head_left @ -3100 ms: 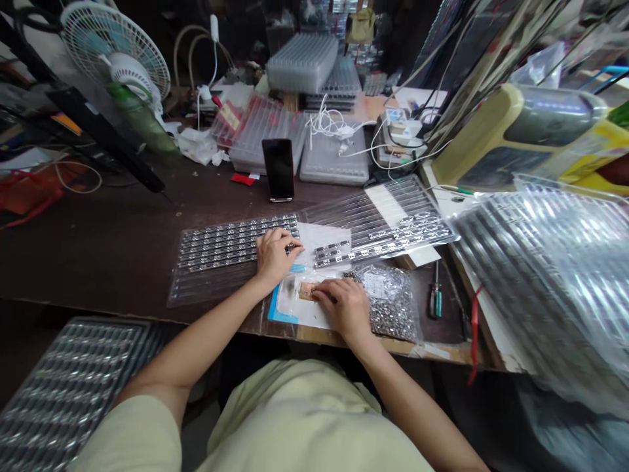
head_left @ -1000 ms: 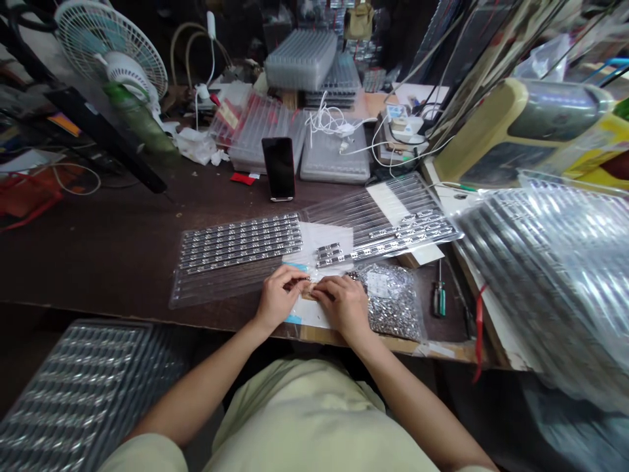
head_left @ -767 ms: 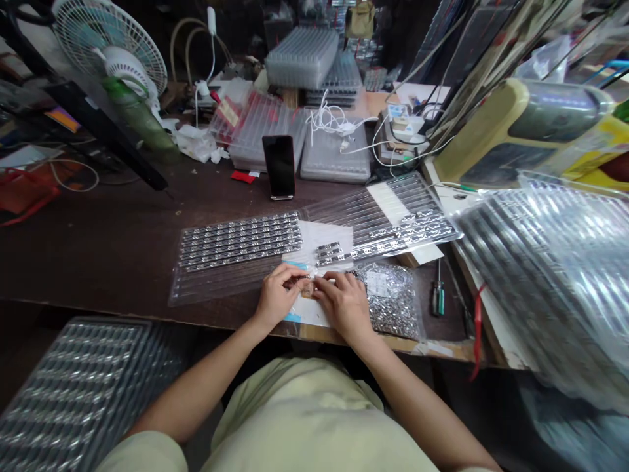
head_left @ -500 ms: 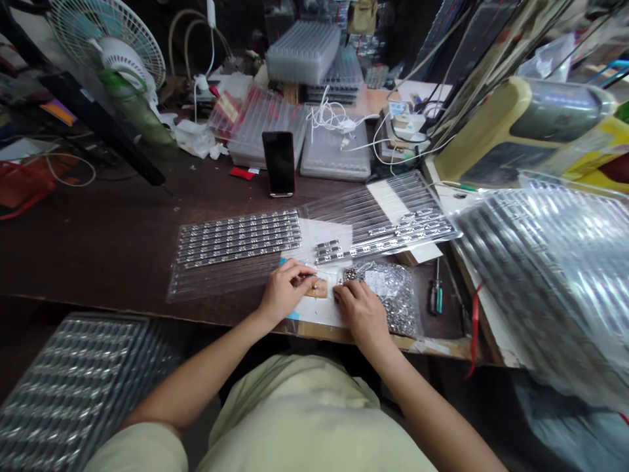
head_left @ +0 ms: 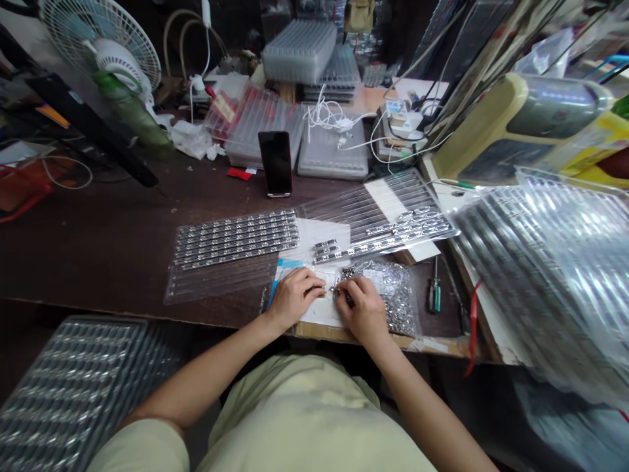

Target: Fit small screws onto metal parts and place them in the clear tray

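Note:
My left hand (head_left: pixel 296 296) is over a white sheet (head_left: pixel 319 316) at the table's front edge, its fingers bent and pressed together; what they hold is hidden. Facing it, my right hand (head_left: pixel 362 307) is closed in a pinch at a small shiny metal part (head_left: pixel 336 290) between the two hands. Just right of that hand is a clear plastic bag (head_left: pixel 400 301) full of small metal pieces. Beyond my hands, a clear ribbed tray (head_left: pixel 236 237) carries rows of dark and silver strips. Another ribbed tray (head_left: pixel 344 213) holds a few strips and short pieces.
A phone (head_left: pixel 276 162) stands upright behind the trays. A green-handled screwdriver (head_left: pixel 434 295) lies right of the bag. Stacked clear trays (head_left: pixel 535 262) rise at the right, with more trays (head_left: pixel 73 380) low at the left. A fan (head_left: pixel 105 46) is at the back left.
My left hand has turned more palm-down and its fingertips now cover the tan piece that showed beside them. My right fingers have curled in tighter at the small metal part.

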Demonstrator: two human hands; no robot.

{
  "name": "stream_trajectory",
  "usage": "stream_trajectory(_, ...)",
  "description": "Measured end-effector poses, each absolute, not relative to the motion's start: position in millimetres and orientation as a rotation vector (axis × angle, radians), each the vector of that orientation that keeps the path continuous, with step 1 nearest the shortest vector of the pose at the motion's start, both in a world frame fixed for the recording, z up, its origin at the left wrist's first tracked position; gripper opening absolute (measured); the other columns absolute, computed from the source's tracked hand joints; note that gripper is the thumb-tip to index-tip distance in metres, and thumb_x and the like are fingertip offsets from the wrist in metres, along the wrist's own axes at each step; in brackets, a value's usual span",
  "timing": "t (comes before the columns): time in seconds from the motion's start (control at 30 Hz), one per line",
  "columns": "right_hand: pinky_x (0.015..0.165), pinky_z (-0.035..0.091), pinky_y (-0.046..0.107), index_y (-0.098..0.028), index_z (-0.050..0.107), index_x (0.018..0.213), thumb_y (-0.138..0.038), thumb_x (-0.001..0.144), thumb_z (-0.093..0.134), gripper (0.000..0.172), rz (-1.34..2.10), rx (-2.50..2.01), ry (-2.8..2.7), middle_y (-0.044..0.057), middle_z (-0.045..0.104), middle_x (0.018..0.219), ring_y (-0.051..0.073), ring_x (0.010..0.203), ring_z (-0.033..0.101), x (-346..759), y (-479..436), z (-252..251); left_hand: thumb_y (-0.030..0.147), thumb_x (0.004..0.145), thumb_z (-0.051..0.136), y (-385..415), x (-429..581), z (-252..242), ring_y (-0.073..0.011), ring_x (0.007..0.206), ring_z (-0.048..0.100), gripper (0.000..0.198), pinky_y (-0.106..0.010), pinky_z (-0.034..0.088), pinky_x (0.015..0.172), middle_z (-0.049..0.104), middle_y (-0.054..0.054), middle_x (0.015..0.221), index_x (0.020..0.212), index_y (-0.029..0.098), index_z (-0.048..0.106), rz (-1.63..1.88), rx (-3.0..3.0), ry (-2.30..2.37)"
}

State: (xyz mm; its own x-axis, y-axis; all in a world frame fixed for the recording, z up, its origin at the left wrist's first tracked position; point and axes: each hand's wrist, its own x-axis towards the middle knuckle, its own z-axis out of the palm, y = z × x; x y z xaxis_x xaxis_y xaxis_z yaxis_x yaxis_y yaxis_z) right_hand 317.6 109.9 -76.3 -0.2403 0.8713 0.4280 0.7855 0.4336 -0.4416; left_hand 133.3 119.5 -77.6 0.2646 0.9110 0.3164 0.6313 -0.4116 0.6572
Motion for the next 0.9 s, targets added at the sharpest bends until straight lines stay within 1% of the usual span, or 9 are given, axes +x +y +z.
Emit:
stream_trajectory(0.17, 0.075, 0.050, 0.029, -0.021, 0.066, 0.097, -0.019, 0.090, 0.047, 0.021, 0.311, -1.332, -2.018, 0.007, 0.064, 0.093, 0.017, 0.087, 0.060, 321.0, 112.6, -77.4, 0.023, 0.081, 0.067, 118.3, 134.8, -77.4, -0.0168, 0.082, 0.060, 0.008, -0.029, 0.048, 0.075, 0.065, -0.004, 0.083, 0.088, 0.022, 0.072, 0.936, 2.121, 1.394)
stream_trajectory(0.27, 0.079, 0.051, 0.030, -0.021, 0.066, 0.098, -0.018, 0.091, 0.046, 0.021, 0.374, -1.294, -2.006, 0.007, 0.065, 0.098, 0.018, 0.092, 0.062, 322.7, 114.0, -76.9, 0.020, 0.081, 0.068, 115.8, 135.6, -75.4, -0.0161, 0.081, 0.060, 0.008, -0.028, 0.048, 0.074, 0.065, -0.004, 0.082, 0.087, 0.021, 0.072, 0.970, 2.078, 1.368)
stream_trajectory(0.4, 0.078, 0.052, 0.029, -0.020, 0.066, 0.099, -0.019, 0.091, 0.048, 0.020, 0.420, -1.289, -1.988, 0.007, 0.065, 0.095, 0.017, 0.089, 0.063, 320.5, 115.1, -74.6, 0.018, 0.081, 0.067, 130.1, 129.4, -65.1, -0.0146, 0.080, 0.061, 0.008, -0.026, 0.049, 0.074, 0.066, -0.003, 0.084, 0.087, 0.021, 0.072, 1.088, 1.967, 1.393)
stream_trajectory(0.5, 0.077, 0.051, 0.028, -0.021, 0.065, 0.097, -0.021, 0.091, 0.048, 0.018, 0.461, -1.278, -1.960, 0.006, 0.066, 0.091, 0.016, 0.086, 0.063, 314.9, 116.1, -72.5, 0.020, 0.084, 0.063, 159.6, 118.0, -56.0, -0.0159, 0.085, 0.061, 0.011, -0.028, 0.047, 0.077, 0.065, -0.004, 0.091, 0.090, 0.020, 0.072, 1.147, 1.981, 1.552)
stream_trajectory(0.67, 0.076, 0.050, 0.027, -0.021, 0.065, 0.094, -0.022, 0.091, 0.050, 0.015, 0.505, -1.244, -1.980, 0.005, 0.067, 0.090, 0.016, 0.086, 0.063, 307.4, 117.3, -69.2, 0.021, 0.083, 0.063, 196.2, 101.7, -58.5, -0.0210, 0.090, 0.058, 0.011, -0.037, 0.040, 0.086, 0.067, -0.004, 0.091, 0.090, 0.022, 0.072, 0.926, 2.215, 1.721)
stream_trajectory(0.77, 0.076, 0.049, 0.027, -0.021, 0.066, 0.094, -0.023, 0.091, 0.051, 0.015, 0.499, -1.230, -2.000, 0.005, 0.068, 0.091, 0.016, 0.086, 0.062, 305.6, 117.9, -68.9, 0.021, 0.083, 0.063, 195.9, 94.8, -65.0, -0.0225, 0.092, 0.057, 0.011, -0.037, 0.039, 0.084, 0.067, -0.005, 0.092, 0.090, 0.022, 0.071, 0.845, 2.270, 1.757)
stream_trajectory(0.9, 0.072, 0.043, 0.028, -0.023, 0.069, 0.084, -0.031, 0.089, 0.059, 0.014, 0.387, -1.320, -2.084, 0.002, 0.069, 0.081, 0.015, 0.078, 0.060, 298.6, 119.1, -70.2, 0.021, 0.083, 0.062, 189.2, 86.3, -64.9, -0.0230, 0.091, 0.056, 0.010, -0.037, 0.037, 0.082, 0.067, -0.005, 0.091, 0.090, 0.022, 0.070, 0.811, 2.300, 1.780)
